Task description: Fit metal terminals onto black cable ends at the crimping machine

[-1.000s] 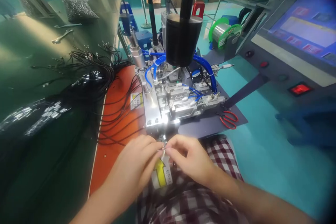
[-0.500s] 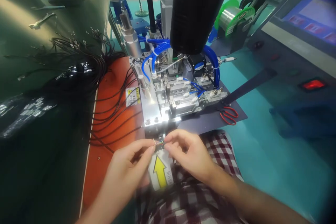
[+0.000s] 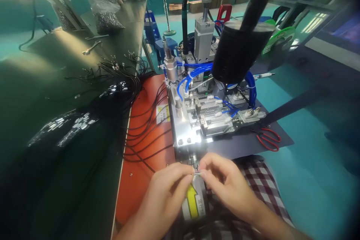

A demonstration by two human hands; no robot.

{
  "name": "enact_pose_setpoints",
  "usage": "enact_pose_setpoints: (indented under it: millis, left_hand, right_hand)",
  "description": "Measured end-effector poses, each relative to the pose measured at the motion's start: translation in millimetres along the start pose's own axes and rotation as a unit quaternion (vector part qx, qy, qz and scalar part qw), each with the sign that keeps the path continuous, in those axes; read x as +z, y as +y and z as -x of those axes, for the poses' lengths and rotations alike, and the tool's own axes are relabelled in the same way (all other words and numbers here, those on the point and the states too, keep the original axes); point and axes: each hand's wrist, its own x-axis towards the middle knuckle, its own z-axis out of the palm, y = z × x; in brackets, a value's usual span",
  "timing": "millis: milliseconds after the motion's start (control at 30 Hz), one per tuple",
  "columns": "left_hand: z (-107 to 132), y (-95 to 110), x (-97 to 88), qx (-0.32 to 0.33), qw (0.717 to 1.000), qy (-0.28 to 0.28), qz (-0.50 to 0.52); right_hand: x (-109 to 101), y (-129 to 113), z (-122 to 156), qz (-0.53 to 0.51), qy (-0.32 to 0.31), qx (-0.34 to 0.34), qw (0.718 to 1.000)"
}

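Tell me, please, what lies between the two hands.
In the head view, a thin piece bridges the gap between the left hand and the right hand; it is too small to identify.

yellow arrow [image 3: 192, 203] and 运行 [image 3: 200, 203] on white sticker [image 3: 185, 210], yellow triangle [image 3: 159, 109] on label [image 3: 163, 114] by orange board [image 3: 146, 97], print illegible

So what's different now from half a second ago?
The bare left hand and bare right hand came closer together, fingertips nearly meeting at a thin, pale wire-like strand. The view swung, so everything sits further right in the picture. Nothing was visibly let go. The hand tool with red loop handles still lies beside the silver metal machine.
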Motion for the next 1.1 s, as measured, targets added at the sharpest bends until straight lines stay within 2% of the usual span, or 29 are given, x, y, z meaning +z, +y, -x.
enact_pose_setpoints:
  millis: [167,367,533,633,833,933,1100]
  left_hand:
    - [0.4,-3.2,2.4,-0.043,0.999,-0.003,0.021]
    - [-2.4,-6.4,2.3,-0.088,0.994,0.030,0.049]
    - [-2.3,-7.1,3.4,-0.125,0.988,0.034,0.081]
    - [-4.3,-6.7,3.8,-0.125,0.988,0.040,0.081]
    - [-7.5,1.5,1.2,-0.152,0.983,0.062,0.079]
    - [-6.7,1.5,0.3,-0.148,0.984,0.076,0.071]
    - [-6.4,-2.3,1.0,-0.095,0.990,0.091,0.046]
  right_hand:
    - [3.5,2.3,-0.4,-0.074,-0.023,0.057,0.995]
    - [3.6,8.8,-2.6,-0.101,0.018,0.086,0.991]
    - [0.7,11.2,-1.9,-0.091,0.024,0.079,0.992]
    - [0.1,9.4,-2.3,-0.084,0.018,0.062,0.994]
    - [-1.8,3.9,-4.7,-0.103,0.010,0.051,0.993]
    - [-2.0,2.6,-6.4,-0.095,0.000,0.056,0.994]
    - [-1.1,2.7,-6.8,-0.129,-0.009,0.047,0.991]
